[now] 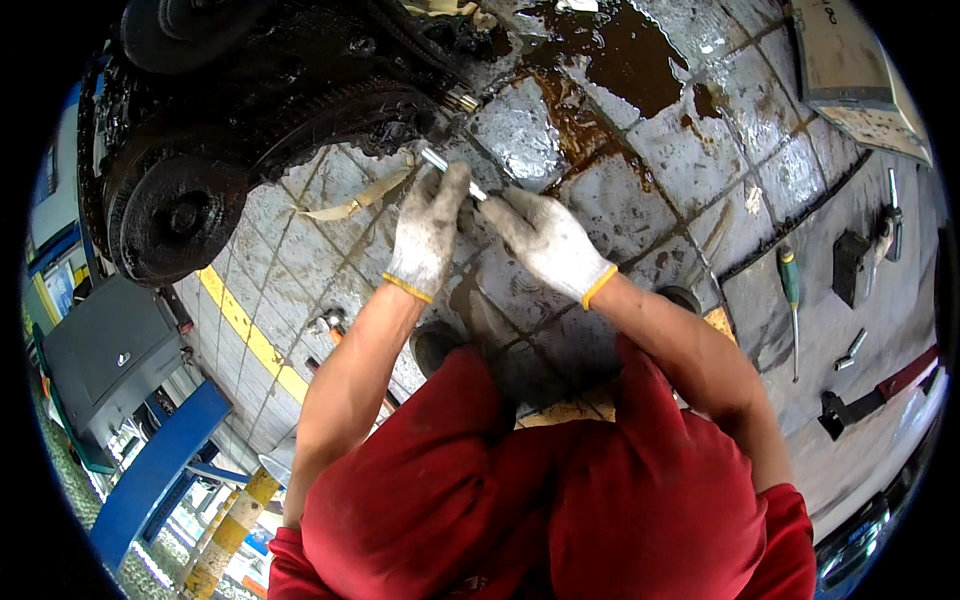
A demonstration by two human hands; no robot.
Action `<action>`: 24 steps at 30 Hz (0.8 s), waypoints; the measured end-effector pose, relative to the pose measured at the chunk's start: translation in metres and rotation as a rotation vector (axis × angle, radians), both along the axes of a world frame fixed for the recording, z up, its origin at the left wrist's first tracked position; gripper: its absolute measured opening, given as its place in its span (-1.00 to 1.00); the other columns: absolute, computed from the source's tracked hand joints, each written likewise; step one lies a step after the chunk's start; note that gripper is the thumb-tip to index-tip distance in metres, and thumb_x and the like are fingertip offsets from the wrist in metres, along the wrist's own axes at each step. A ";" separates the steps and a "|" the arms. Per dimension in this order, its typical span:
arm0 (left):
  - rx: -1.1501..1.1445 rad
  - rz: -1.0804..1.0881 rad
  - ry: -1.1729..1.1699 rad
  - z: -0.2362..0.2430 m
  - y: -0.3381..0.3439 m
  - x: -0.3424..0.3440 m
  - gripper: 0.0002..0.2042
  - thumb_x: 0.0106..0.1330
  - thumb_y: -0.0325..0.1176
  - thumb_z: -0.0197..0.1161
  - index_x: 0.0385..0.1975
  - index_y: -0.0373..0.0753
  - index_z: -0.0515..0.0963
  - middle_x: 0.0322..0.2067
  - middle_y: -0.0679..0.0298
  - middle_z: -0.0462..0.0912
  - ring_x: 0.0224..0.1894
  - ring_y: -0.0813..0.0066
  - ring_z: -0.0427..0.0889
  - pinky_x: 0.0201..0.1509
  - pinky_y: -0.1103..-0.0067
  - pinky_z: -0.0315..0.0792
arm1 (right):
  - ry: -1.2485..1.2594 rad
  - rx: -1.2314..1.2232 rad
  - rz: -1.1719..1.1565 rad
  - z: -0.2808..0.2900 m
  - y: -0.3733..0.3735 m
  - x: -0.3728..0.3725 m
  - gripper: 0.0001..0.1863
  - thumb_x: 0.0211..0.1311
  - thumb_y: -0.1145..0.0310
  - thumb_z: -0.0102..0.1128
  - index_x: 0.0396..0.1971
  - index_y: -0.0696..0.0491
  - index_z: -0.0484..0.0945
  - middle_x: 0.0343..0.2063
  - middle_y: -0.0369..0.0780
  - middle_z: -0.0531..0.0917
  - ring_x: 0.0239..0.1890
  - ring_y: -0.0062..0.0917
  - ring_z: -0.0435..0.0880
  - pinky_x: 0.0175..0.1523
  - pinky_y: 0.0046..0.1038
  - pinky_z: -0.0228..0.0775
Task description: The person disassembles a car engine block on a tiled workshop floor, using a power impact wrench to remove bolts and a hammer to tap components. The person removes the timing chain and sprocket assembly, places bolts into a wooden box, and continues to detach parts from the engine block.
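Together, two gloved hands [428, 235] pinch one silver rod [434, 159], while one green-handled screwdriver [789, 285] lies rightward.

Small traces of marking near the rim of the view
Dark characters [829, 13] stand on the tan box [850, 60] at the top right; a small pale print [474, 582] sits on the red clothing [650, 500] at the lower edge; pale marks [858, 540], perhaps lettering, show on the dark blue object [848, 572] at the lower right, too small to read

Grey cabinet [105, 340] and yellow floor stripe [254, 333], far left.
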State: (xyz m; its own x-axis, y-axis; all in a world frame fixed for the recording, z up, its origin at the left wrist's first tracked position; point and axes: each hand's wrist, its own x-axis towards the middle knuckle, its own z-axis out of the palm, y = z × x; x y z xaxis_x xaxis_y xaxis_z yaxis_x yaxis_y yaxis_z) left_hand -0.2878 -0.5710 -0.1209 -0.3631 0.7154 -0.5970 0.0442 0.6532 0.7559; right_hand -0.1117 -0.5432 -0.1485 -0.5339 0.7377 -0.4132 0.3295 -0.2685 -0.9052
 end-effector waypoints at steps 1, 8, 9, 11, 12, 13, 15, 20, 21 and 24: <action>0.102 0.045 0.010 -0.001 0.003 0.007 -0.40 0.53 0.08 0.25 0.21 -0.42 0.52 -0.09 0.23 0.67 -0.11 0.49 0.56 0.04 0.50 0.48 | 0.017 -0.014 0.020 -0.003 0.004 0.002 -0.52 0.52 -0.04 0.12 -0.08 0.14 0.68 -0.24 0.14 0.72 -0.09 0.14 0.68 -0.05 -0.02 0.51; 0.108 0.106 0.012 -0.015 0.015 -0.016 -0.61 0.52 0.00 0.30 -0.09 -0.28 0.60 -0.39 0.40 0.56 -0.38 0.60 0.44 -0.31 0.60 0.37 | 0.153 -0.394 -0.045 -0.003 0.016 0.004 -0.52 0.53 -0.08 0.20 -0.09 0.11 0.66 -0.53 -0.35 0.55 -0.60 -0.68 0.43 -0.49 -0.52 0.29; 0.094 0.117 -0.037 -0.013 0.016 -0.015 -0.61 0.52 0.00 0.31 -0.11 -0.28 0.59 -0.40 0.39 0.56 -0.40 0.60 0.44 -0.33 0.60 0.36 | 0.241 -0.542 -0.104 -0.004 0.014 0.005 -0.50 0.51 -0.10 0.22 -0.02 0.11 0.64 -0.53 -0.36 0.56 -0.59 -0.69 0.42 -0.48 -0.54 0.26; 0.068 0.146 -0.127 -0.007 0.015 -0.014 -0.63 0.52 -0.01 0.31 -0.15 -0.26 0.59 -0.43 0.38 0.55 -0.44 0.58 0.45 -0.38 0.58 0.36 | 0.336 -0.791 -0.153 -0.005 0.014 0.010 -0.40 0.48 -0.12 0.25 0.12 0.15 0.61 -0.47 -0.33 0.64 -0.48 -0.62 0.53 -0.35 -0.49 0.37; 0.072 0.154 -0.120 -0.007 0.014 -0.015 -0.64 0.52 -0.01 0.31 -0.16 -0.25 0.58 -0.45 0.37 0.54 -0.46 0.57 0.46 -0.39 0.57 0.35 | 0.315 -0.700 -0.137 -0.006 0.013 0.008 -0.42 0.49 -0.11 0.25 0.10 0.15 0.63 -0.48 -0.33 0.65 -0.49 -0.61 0.53 -0.36 -0.48 0.37; 0.078 0.160 -0.113 -0.008 0.014 -0.017 -0.65 0.52 -0.02 0.32 -0.17 -0.24 0.57 -0.46 0.37 0.53 -0.47 0.56 0.46 -0.41 0.57 0.35 | 0.289 -0.611 -0.123 -0.007 0.011 0.005 -0.44 0.49 -0.10 0.26 0.09 0.14 0.65 -0.49 -0.33 0.65 -0.50 -0.59 0.53 -0.37 -0.47 0.37; 0.056 0.143 -0.135 0.006 0.021 -0.011 -0.68 0.53 -0.04 0.30 -0.19 -0.22 0.56 -0.49 0.34 0.51 -0.51 0.53 0.47 -0.42 0.54 0.35 | 0.216 -0.279 -0.101 -0.010 0.010 0.002 -0.51 0.50 -0.09 0.25 -0.01 0.09 0.68 -0.54 -0.37 0.59 -0.56 -0.66 0.42 -0.45 -0.50 0.26; 0.040 -0.009 0.022 -0.019 0.021 -0.017 -0.62 0.61 -0.10 0.18 0.17 -0.29 0.56 -0.17 0.25 0.68 -0.19 0.50 0.58 -0.13 0.57 0.50 | 0.131 -0.465 -0.104 0.006 0.025 0.012 -0.51 0.48 -0.09 0.26 -0.13 0.11 0.73 -0.55 -0.36 0.57 -0.47 -0.65 0.48 -0.37 -0.41 0.37; 0.145 0.080 -0.224 -0.051 0.009 -0.042 -0.56 0.63 -0.10 0.14 0.30 -0.29 0.48 -0.05 0.28 0.65 -0.06 0.50 0.58 0.04 0.53 0.52 | 0.107 -0.510 -0.044 0.015 0.026 0.014 -0.48 0.50 -0.11 0.23 -0.11 0.13 0.73 -0.53 -0.35 0.58 -0.44 -0.64 0.50 -0.33 -0.40 0.40; 0.292 0.139 -0.455 -0.047 -0.003 -0.028 -0.45 0.64 -0.09 0.10 0.48 -0.29 0.33 0.16 0.27 0.62 0.09 0.42 0.59 0.32 0.48 0.47 | 0.001 0.170 -0.034 -0.014 0.008 0.001 -0.36 0.48 -0.23 0.12 -0.03 0.13 0.70 -0.38 -0.02 0.76 -0.23 -0.06 0.75 -0.09 -0.11 0.54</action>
State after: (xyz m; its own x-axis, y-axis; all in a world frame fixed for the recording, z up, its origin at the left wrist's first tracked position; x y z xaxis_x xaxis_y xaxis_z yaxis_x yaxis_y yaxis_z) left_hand -0.3156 -0.5739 -0.1682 -0.2180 0.8384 -0.4995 -0.4004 0.3899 0.8292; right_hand -0.1111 -0.5356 -0.1621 -0.5082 0.8145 -0.2798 0.3215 -0.1219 -0.9390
